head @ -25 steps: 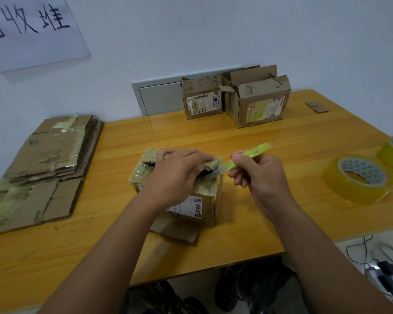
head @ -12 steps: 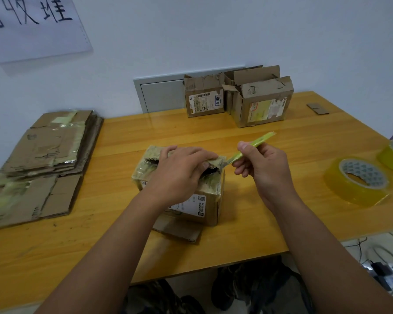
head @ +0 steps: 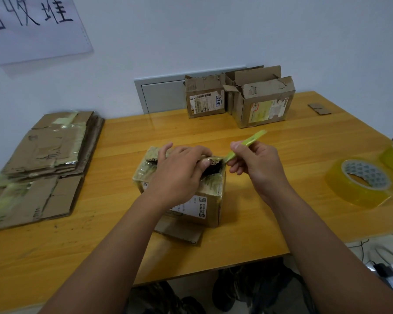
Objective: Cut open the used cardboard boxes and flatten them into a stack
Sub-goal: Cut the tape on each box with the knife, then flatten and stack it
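Cardboard box (head: pixel 197 200) top gripped by left hand (head: pixel 179 171); right hand (head: pixel 256 166) pinches green cutter (head: pixel 247 142).

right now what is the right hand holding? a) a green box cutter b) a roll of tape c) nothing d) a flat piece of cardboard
a, the right hand pinches a green box cutter with its front end at the top edge of the box that the left hand grips.

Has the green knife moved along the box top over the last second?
Yes, slightly. The green knife in the right hand has edged left along the box top toward the left hand, its blade now hidden.
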A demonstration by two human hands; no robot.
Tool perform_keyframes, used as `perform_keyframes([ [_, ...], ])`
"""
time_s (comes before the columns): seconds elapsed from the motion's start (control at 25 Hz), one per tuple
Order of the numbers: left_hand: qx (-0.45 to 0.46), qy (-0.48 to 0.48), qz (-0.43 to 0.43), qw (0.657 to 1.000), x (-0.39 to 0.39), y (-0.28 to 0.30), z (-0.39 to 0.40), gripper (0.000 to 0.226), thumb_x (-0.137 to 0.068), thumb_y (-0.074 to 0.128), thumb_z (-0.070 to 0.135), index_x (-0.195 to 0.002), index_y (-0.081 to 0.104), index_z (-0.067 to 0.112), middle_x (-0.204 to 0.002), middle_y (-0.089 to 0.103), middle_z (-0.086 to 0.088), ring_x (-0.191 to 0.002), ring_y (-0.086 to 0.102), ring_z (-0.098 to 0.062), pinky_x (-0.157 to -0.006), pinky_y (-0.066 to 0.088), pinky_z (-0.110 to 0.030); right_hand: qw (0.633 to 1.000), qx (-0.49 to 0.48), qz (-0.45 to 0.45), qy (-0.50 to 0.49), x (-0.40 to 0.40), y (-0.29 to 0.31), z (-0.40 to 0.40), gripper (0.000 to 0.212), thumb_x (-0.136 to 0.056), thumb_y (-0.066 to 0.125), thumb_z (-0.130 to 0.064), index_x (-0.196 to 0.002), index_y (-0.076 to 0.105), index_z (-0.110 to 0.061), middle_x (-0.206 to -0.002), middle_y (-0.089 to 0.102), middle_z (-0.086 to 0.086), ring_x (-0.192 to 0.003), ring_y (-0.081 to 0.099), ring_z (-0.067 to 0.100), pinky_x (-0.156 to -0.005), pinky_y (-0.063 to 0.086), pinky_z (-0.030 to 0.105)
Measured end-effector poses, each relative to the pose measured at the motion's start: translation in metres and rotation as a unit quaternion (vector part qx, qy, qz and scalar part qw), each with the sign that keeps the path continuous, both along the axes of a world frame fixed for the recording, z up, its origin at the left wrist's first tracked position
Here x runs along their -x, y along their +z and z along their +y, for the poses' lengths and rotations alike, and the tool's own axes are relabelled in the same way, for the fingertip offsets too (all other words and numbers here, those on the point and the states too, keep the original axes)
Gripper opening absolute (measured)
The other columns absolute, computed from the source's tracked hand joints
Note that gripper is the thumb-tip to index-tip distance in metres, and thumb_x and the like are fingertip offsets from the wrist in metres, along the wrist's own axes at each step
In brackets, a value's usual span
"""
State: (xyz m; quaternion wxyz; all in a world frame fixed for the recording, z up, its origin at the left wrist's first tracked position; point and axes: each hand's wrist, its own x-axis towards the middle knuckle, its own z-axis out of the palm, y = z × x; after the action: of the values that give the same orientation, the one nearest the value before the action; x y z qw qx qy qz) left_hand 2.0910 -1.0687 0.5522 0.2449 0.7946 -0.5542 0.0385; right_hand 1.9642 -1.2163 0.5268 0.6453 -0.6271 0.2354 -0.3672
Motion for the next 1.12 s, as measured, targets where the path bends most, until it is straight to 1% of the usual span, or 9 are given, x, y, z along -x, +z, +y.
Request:
perform_keyframes([
  [0.16, 0.026, -0.003, -0.018, 0.999, -0.002, -0.003, 0.0, 0.024, -0.1, 0.044, 0.037, -0.119, 0.059, 0.033, -0.118, 0.06, 0.012, -0.12, 0.028, -0.007, -0.101, 0.009, -0.028, 0.993, -0.04, -0.017, -0.108, -0.003, 0.001, -0.011, 0.021, -0.092, 0.066, -0.025, -0.077, 0.063, -0.011, -0.06, 0.067, 0.005, -0.051, 0.059, 0.015, -0.047, 0.045, 0.022],
  [0.24, 0.05, 0.006, -0.042, 0.998, -0.003, -0.005, 0.001, 0.022, -0.097, 0.05, 0.038, -0.116, 0.062, 0.032, -0.114, 0.055, 0.012, -0.116, 0.031, -0.012, -0.091, 0.014, -0.026, 0.987, -0.052, -0.044, -0.146, 0.001, 0.0, -0.012, 0.018, -0.092, 0.066, -0.026, -0.08, 0.063, -0.012, -0.061, 0.066, 0.003, -0.053, 0.059, 0.014, -0.049, 0.045, 0.023],
  [0.44, 0.156, 0.014, -0.055, 0.986, 0.007, -0.009, 0.002, 0.014, -0.09, 0.067, 0.024, -0.102, 0.067, 0.018, -0.072, 0.042, 0.016, -0.076, 0.039, -0.008, -0.061, 0.034, -0.027, 0.986, 0.016, -0.146, -0.08, 0.008, -0.005, 0.014, 0.017, -0.089, 0.068, -0.027, -0.101, 0.059, -0.018, -0.085, 0.075, 0.008, -0.076, 0.072, 0.023, -0.06, 0.052, 0.024],
  [0.52, 0.161, 0.024, -0.051, 0.985, 0.012, -0.01, 0.004, 0.014, -0.089, 0.069, 0.021, -0.101, 0.067, 0.016, -0.066, 0.05, 0.01, -0.069, 0.047, -0.013, -0.055, 0.042, -0.031, 0.987, 0.065, -0.143, -0.04, 0.008, -0.008, 0.026, 0.022, -0.086, 0.071, -0.032, -0.1, 0.056, -0.025, -0.091, 0.074, 0.011, -0.087, 0.073, 0.025, -0.067, 0.055, 0.026],
  [0.68, 0.166, 0.032, -0.049, 0.984, 0.019, -0.014, 0.01, 0.02, -0.089, 0.069, 0.021, -0.107, 0.068, 0.013, -0.082, 0.068, 0.002, -0.077, 0.061, -0.017, -0.063, 0.048, -0.031, 0.982, 0.169, -0.078, -0.041, 0.006, -0.018, 0.034, 0.023, -0.088, 0.068, -0.042, -0.103, 0.053, -0.033, -0.085, 0.068, 0.01, -0.08, 0.068, 0.038, -0.064, 0.053, 0.051],
  [0.76, 0.152, 0.021, -0.069, 0.986, 0.022, -0.016, 0.013, 0.023, -0.092, 0.06, 0.021, -0.113, 0.066, 0.011, -0.091, 0.07, -0.002, -0.084, 0.062, -0.02, -0.071, 0.046, -0.032, 0.973, 0.209, -0.082, -0.055, 0.004, -0.022, 0.033, 0.021, -0.092, 0.066, -0.036, -0.109, 0.055, -0.03, -0.089, 0.067, -0.006, -0.079, 0.068, 0.022, -0.064, 0.055, 0.039],
  [0.84, 0.094, 0.019, -0.064, 0.993, 0.024, -0.018, 0.017, 0.035, -0.098, 0.044, 0.029, -0.128, 0.055, 0.014, -0.101, 0.07, 0.0, -0.099, 0.056, -0.019, -0.084, 0.038, -0.033, 0.964, 0.243, -0.086, -0.06, 0.002, -0.026, 0.032, 0.022, -0.096, 0.063, -0.03, -0.117, 0.057, -0.025, -0.1, 0.067, -0.017, -0.091, 0.068, 0.008, -0.074, 0.054, 0.027],
  [0.96, -0.004, 0.016, -0.073, 0.997, 0.021, -0.019, 0.019, 0.047, -0.1, 0.022, 0.042, -0.143, 0.028, 0.025, -0.106, 0.067, 0.009, -0.111, 0.043, -0.013, -0.091, 0.022, -0.033, 0.959, 0.268, -0.064, -0.064, 0.0, -0.03, 0.033, 0.022, -0.097, 0.061, -0.03, -0.118, 0.058, -0.028, -0.103, 0.066, -0.015, -0.09, 0.068, 0.009, -0.074, 0.055, 0.032],
  [1.12, 0.04, -0.017, -0.036, 0.998, 0.02, -0.013, 0.019, 0.043, -0.097, 0.038, 0.043, -0.137, 0.042, 0.027, -0.118, 0.061, 0.008, -0.108, 0.036, -0.014, -0.091, 0.029, -0.037, 0.942, 0.325, -0.051, -0.07, 0.0, -0.026, 0.033, 0.017, -0.097, 0.059, -0.029, -0.114, 0.058, -0.026, -0.097, 0.065, -0.017, -0.084, 0.065, 0.001, -0.07, 0.052, 0.019],
])
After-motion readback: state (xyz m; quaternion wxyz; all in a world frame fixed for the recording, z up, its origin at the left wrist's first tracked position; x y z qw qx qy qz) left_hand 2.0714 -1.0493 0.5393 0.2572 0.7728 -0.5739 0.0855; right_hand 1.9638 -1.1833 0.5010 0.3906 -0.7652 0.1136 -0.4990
